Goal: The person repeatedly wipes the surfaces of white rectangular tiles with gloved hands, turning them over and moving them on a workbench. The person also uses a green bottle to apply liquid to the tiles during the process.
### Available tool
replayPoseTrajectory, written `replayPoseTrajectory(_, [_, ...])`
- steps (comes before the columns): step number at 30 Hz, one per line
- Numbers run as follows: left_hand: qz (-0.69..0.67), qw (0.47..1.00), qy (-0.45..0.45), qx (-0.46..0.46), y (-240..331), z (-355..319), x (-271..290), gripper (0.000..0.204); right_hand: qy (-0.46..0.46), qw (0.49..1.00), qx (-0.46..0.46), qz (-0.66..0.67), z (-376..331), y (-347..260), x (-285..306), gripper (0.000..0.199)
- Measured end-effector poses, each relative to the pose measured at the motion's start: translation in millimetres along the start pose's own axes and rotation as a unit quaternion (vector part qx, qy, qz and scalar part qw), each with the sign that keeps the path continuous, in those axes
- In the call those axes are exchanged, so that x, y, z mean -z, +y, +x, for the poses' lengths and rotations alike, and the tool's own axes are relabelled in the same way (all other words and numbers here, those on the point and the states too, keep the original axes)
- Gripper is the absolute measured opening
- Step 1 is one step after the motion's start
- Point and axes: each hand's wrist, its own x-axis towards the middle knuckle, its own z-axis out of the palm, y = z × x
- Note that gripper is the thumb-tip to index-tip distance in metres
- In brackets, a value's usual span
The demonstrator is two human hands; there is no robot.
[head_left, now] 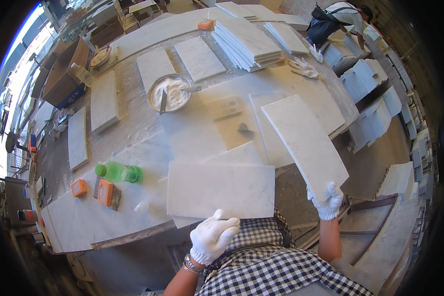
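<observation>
The step in hand looks like shifting marble tiles at the bench edge. The right hand (327, 200), gloved, is closed on the near end of a tile (303, 143) that slants up and away from it, clear of the bench (133, 123). The left hand (213, 237), also gloved, rests its fingers on the near edge of a second tile (221, 190) lying flat just ahead of it, not clearly gripping. A bowl (170, 92) sits well beyond both hands. Next, the raised tile likely needs steady support as it swings.

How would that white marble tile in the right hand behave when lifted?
The marble tile looks rigid: held by one end in the right hand, it stays straight. It is probably heavy for its size, and its thin edges may chip if knocked against the worktable.
</observation>
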Motion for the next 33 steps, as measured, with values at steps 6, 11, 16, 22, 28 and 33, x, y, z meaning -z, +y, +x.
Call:
replayPoseTrajectory(6, [0.157,0.981,0.115,0.001,-32.8,15.4,20.1,0.027,-0.025,0.999,0.037,0.024,58.6,-10.9,-10.9,0.066])
replayPoseTrajectory(11, [0.33,0.94,0.062,0.063,-53.3,53.3,17.8,0.075,-0.099,0.99,-0.016,0.103,146.1,-21.3,-28.7,0.056])
replayPoseTrajectory(16, [0.394,0.913,0.011,0.104,-47.2,63.1,18.4,0.073,-0.099,0.991,-0.012,0.085,261.3,-24.9,-74.4,0.058])
replayPoseTrajectory(22, [0.366,0.924,0.017,0.109,-42.0,66.5,19.1,0.076,-0.116,0.982,-0.079,0.122,415.0,-11.0,-125.2,0.047])
replayPoseTrajectory(28, [0.377,0.92,0.027,0.099,-46.7,63.9,18.2,0.074,0.017,0.988,-0.148,-0.048,492.7,-4.3,-137.5,0.04])
replayPoseTrajectory(33, [0.385,0.919,0.032,0.084,-49.0,60.9,17.2,0.076,0.031,0.805,-0.25,-0.538,431.0,-53.8,-135.7,0.052])
